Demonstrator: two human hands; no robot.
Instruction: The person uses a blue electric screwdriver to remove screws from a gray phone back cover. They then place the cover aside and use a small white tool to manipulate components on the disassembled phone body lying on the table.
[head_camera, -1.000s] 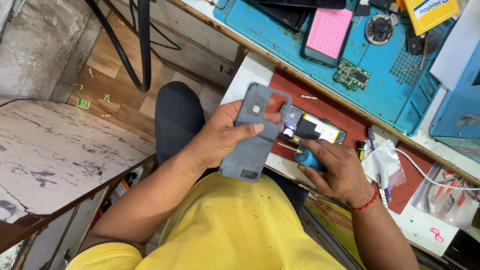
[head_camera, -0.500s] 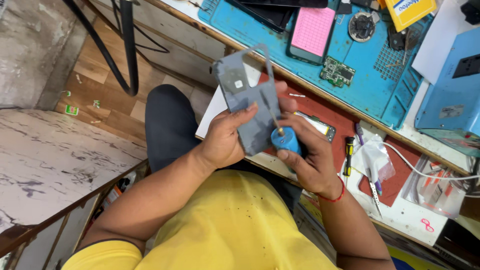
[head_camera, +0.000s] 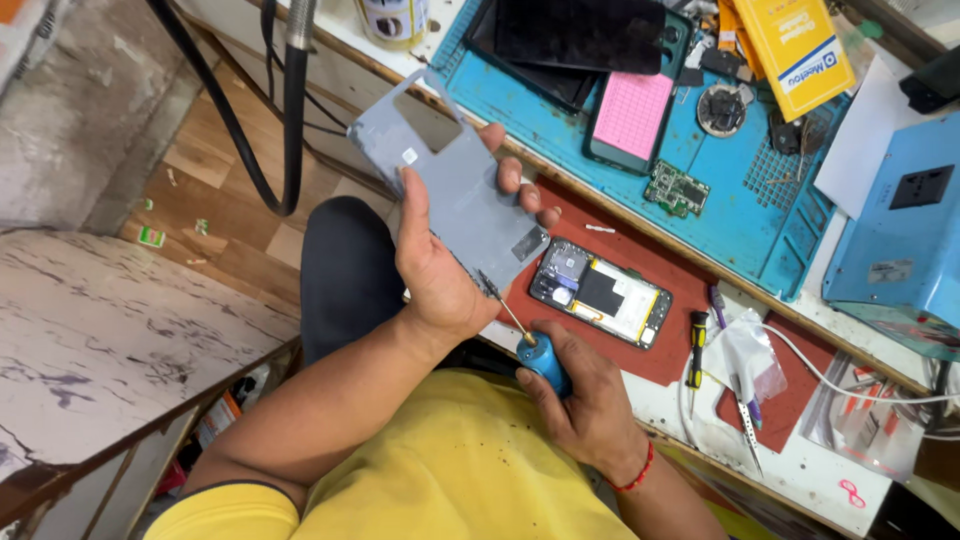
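**Grey back cover lifted, screwdriver at its lower edge**

Left hand (head_camera: 440, 255) wrapped around a thin grey phone back cover (head_camera: 455, 190), thumb along the near-left edge, fingertips curled over the right edge. Cover matte, flat, rounded at the corners, with a rectangular camera cut-out at the far end; held tilted above the bench edge. Right hand (head_camera: 585, 400) closed in a fist around the blue handle of a small screwdriver (head_camera: 530, 345), slim metal shaft angled up-left, tip just at the cover's near edge. Just right of the cover, on a dull red mat (head_camera: 650, 260), an opened phone (head_camera: 600, 292) lying flat, battery and shiny board exposed. Farther away, a blue textured work mat (head_camera: 740, 210) carrying a pink-backed phone (head_camera: 630, 115) and a small green circuit board (head_camera: 676, 188).
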